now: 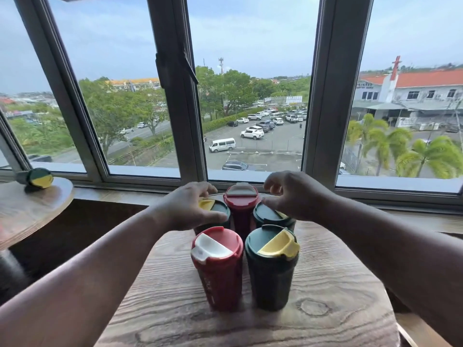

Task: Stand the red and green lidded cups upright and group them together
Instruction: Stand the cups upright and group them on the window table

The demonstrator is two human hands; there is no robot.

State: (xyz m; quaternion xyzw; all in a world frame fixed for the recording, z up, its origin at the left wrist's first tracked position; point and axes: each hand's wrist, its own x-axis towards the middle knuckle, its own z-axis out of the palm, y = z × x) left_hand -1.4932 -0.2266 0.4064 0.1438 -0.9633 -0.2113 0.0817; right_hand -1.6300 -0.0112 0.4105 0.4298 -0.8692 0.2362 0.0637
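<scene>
Five lidded cups stand upright in a tight cluster on the wooden table [325, 309]. In front are a red cup [218, 269] with a white flap and a green cup [271, 271] with a yellow flap. Behind them stand a second red cup [241, 200], a green cup at back left [220, 209] and a green cup at back right [268, 216]. My left hand [188, 206] spans the back-left green cup's lid, thumb in front and fingers behind. My right hand [293, 194] hovers over the back-right green cup, fingers curled and apart, its thumb at the lid's rim.
Another green cup with a yellow flap [40, 178] lies on its side on a second wooden table [30, 209] at the far left. A window sill [413, 216] and grey window frames run just behind the cluster. A dark gap separates the two tables.
</scene>
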